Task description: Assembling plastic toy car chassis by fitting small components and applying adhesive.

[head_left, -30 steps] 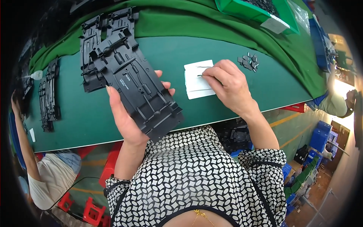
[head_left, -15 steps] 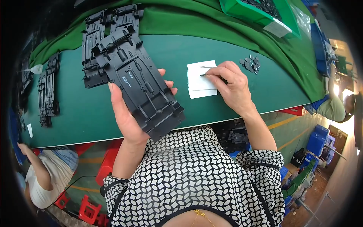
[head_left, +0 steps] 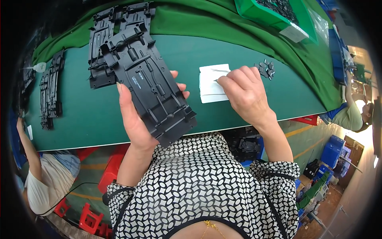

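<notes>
My left hand (head_left: 134, 119) is closed around a black moulded plastic chassis plate (head_left: 153, 89), thumb along its near-left edge and fingertips showing past its right edge. The plate is tilted above the table, its ribbed side up. My right hand (head_left: 247, 93) is pinched over the right edge of a white folded pad (head_left: 213, 85). A small dark tip (head_left: 216, 80) pokes out from the pinch; the rest of that piece is hidden by my fingers. Beyond this hand lies a loose group of small black flat pieces (head_left: 267, 68), partly covered by it.
More black chassis plates (head_left: 101, 40) lie at the back left, and others (head_left: 51, 91) at the far left. A green bin (head_left: 292, 24) of small black parts stands at the back right on green cloth (head_left: 199, 24). Co-workers sit at both sides, one (head_left: 49, 175) at the left.
My right hand has moved slightly right and turned, its fingers curling more around the small piece. The chassis plate has barely shifted. The co-worker's arm at left has reached farther forward.
</notes>
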A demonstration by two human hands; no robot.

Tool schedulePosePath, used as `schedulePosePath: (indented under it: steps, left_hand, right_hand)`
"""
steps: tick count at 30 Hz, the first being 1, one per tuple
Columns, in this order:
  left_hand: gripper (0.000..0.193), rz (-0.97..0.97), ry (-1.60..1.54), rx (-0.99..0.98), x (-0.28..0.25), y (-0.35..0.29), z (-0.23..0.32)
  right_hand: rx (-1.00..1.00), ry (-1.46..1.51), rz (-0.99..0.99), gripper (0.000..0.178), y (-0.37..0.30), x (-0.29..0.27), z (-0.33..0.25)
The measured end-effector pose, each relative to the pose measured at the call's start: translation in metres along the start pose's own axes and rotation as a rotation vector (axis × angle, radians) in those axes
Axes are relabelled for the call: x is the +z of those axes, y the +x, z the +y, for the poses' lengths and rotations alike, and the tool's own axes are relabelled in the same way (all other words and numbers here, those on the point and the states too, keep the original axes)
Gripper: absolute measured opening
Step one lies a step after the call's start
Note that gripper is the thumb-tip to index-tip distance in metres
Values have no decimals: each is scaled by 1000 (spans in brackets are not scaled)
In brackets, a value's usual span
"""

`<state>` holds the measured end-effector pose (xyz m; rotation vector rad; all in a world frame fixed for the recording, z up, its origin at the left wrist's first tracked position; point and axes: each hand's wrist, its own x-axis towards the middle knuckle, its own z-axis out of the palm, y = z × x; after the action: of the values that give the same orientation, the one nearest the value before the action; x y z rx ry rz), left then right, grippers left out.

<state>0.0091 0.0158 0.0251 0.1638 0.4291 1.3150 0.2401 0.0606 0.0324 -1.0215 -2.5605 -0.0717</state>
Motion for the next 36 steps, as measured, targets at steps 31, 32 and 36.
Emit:
schedulePosePath:
  steps: [31, 32, 36]
  left_hand:
    - [81, 88, 166, 29, 5, 12, -4]
    - [81, 76, 169, 33, 2, 11, -5]
    - [81, 45, 205, 20, 5, 11, -7]
  right_hand:
    - [463, 557, 168, 15, 3, -26, -29]
    - [366, 598, 173, 16, 5, -29, -33]
    - [61, 698, 205, 27, 10, -26, -63]
